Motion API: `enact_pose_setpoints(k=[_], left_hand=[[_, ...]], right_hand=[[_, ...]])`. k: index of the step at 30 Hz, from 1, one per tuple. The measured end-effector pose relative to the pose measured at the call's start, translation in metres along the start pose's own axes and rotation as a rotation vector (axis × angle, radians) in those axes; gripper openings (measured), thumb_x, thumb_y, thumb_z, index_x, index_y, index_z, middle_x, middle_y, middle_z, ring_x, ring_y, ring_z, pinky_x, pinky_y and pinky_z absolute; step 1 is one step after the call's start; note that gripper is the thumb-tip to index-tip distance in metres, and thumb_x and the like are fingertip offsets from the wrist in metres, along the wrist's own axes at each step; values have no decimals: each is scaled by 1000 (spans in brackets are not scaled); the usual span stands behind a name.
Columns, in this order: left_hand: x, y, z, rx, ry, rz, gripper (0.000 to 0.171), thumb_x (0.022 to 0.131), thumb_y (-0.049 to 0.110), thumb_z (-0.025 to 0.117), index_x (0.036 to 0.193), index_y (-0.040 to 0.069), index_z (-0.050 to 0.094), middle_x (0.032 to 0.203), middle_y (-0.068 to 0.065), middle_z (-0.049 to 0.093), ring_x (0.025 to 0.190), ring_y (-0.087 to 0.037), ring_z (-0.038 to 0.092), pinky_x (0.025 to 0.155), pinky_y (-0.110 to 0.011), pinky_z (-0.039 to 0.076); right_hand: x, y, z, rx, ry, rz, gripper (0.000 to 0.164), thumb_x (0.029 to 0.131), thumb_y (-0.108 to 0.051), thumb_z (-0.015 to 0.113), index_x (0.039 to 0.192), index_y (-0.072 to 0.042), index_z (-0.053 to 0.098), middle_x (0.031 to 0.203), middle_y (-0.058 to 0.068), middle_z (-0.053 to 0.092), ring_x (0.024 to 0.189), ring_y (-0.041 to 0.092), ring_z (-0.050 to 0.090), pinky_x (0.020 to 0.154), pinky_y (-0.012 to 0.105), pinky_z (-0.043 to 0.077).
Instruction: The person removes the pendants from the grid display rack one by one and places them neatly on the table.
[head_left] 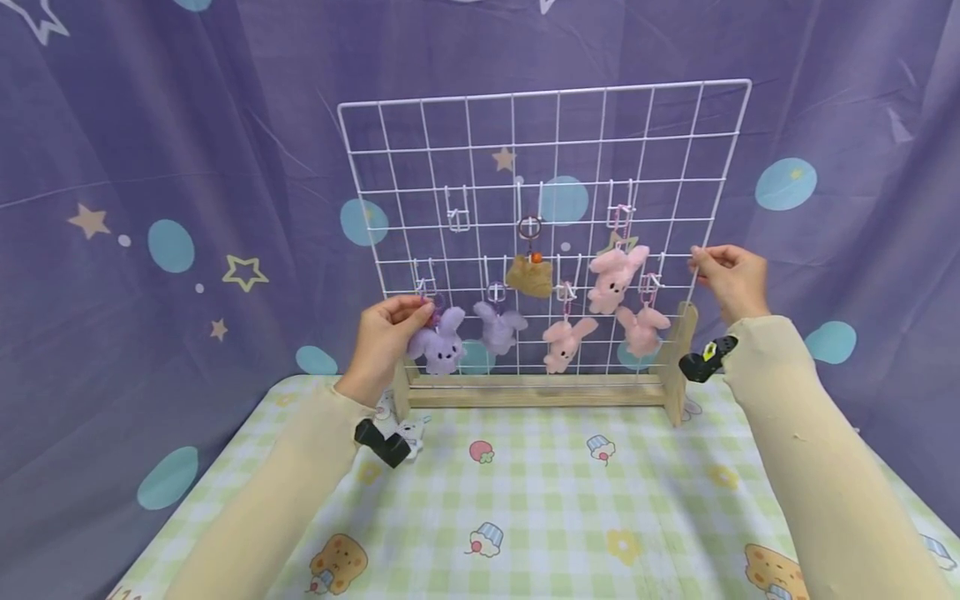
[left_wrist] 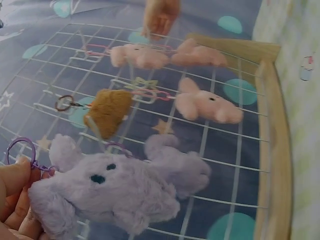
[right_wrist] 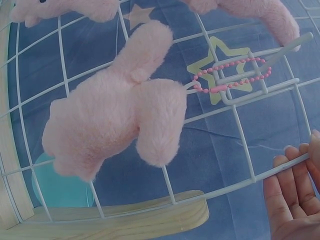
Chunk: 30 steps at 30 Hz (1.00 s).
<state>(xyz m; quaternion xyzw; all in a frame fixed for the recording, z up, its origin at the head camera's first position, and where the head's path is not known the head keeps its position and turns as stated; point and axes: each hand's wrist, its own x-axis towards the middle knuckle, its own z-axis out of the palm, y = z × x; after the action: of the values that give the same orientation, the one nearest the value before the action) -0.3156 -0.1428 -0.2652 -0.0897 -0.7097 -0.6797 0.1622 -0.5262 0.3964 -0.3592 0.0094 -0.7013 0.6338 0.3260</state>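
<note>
- Bunny keychain point(head_left: 442, 350), soft and purple, is near the lower left corner of the white wire rack point(head_left: 558, 92), in front of the wires.
- The left hand point(head_left: 382, 337) pinches it up high, at its purple ring point(left_wrist: 20, 139). That looks like a good spot to hold, because the soft body can dangle and the ring is right by a white hook point(head_left: 425, 285). I cannot tell if the ring is on that hook.
- The right hand point(head_left: 738, 279) grips the right edge of the rack. I think this is to stop the rack from wobbling.
- The keychain's long way goes mostly up and down. Its ears are at the top, its feet point toward the rack's bottom edge, and its face looks out, away from the wires.
- A second purple bunny point(head_left: 499, 327) hangs just to its right, ears up, near the bottom edge.
- A brown plush toy point(head_left: 530, 277) hangs near the middle of the rack by a dark ring point(head_left: 529, 217).
- Toward the right edge hang a high pink bunny point(head_left: 617, 279) and two low pink bunnies point(head_left: 567, 343). Their own weight seems to pull them down, so their ears stay on top.
- A wooden stand point(head_left: 534, 397) holds the rack's bottom edge, so the rack can stand on the checked tablecloth point(head_left: 547, 500), near its back edge.
</note>
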Motion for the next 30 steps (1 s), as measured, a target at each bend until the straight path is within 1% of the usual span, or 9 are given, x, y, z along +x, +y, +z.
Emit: enact_pose_setpoints(k=[8,12,16,19,22,25,26,28,30], left_hand=[[-10,-27,-12,6,-86,-54,4,88,4,65,92,5,66,74,13,66,68,-1,63,65,-14,51],[-16,-43,-17,-28,-155,-61,14,88,-1,63,85,13,65,75,12,66,69,-1,62,67,-15,51],[-24,-61,-22,-6,-244,-76,15,88,0,62,85,14,65,76,12,66,72,-2,61,69,-16,50],[-29,-74,-26,46,-307,-104,11,89,3,63,87,14,65,78,12,67,74,-2,61,68,-16,50],[-34,-86,-30,93,-369,-123,4,89,7,64,90,9,66,82,12,67,77,-3,61,70,-18,50],[-38,-96,-33,117,-441,-130,12,89,8,64,98,-1,64,85,9,68,80,-4,62,73,-20,51],[-39,-100,-34,120,-461,-134,16,89,8,64,100,-4,63,86,8,68,80,-5,63,74,-20,52],[-41,-105,-35,136,-500,-140,22,89,8,64,103,-9,61,87,6,68,81,-5,63,75,-21,52],[-42,-110,-37,150,-534,-148,25,90,9,64,104,-10,60,87,5,67,80,-6,63,74,-22,52]], right_hand=[[3,4,2,54,9,-11,45,72,-40,79,101,-6,71,90,7,72,80,18,69,62,21,55],[5,5,1,52,11,-2,46,72,-40,79,102,-6,71,92,8,72,82,20,69,63,21,55],[2,2,1,40,3,-5,45,71,-42,79,100,-8,71,91,6,72,81,18,69,63,20,54],[-11,-18,2,56,-1,35,40,73,-39,79,98,-9,72,88,4,72,78,15,69,62,19,54],[-38,-60,6,118,-26,93,28,80,-29,76,95,-5,72,84,5,72,75,13,68,63,20,54],[-49,-78,8,152,-22,119,25,80,-23,76,93,-3,71,82,6,72,73,14,68,63,21,54],[-48,-76,7,143,-26,118,26,80,-25,76,94,-3,71,83,6,72,74,14,68,64,21,54],[-31,-51,4,86,-10,94,34,76,-32,78,96,-6,72,85,4,72,76,14,68,62,20,54],[-16,-28,1,118,-13,78,36,74,-33,80,97,-7,72,87,5,73,77,15,69,61,20,54]])
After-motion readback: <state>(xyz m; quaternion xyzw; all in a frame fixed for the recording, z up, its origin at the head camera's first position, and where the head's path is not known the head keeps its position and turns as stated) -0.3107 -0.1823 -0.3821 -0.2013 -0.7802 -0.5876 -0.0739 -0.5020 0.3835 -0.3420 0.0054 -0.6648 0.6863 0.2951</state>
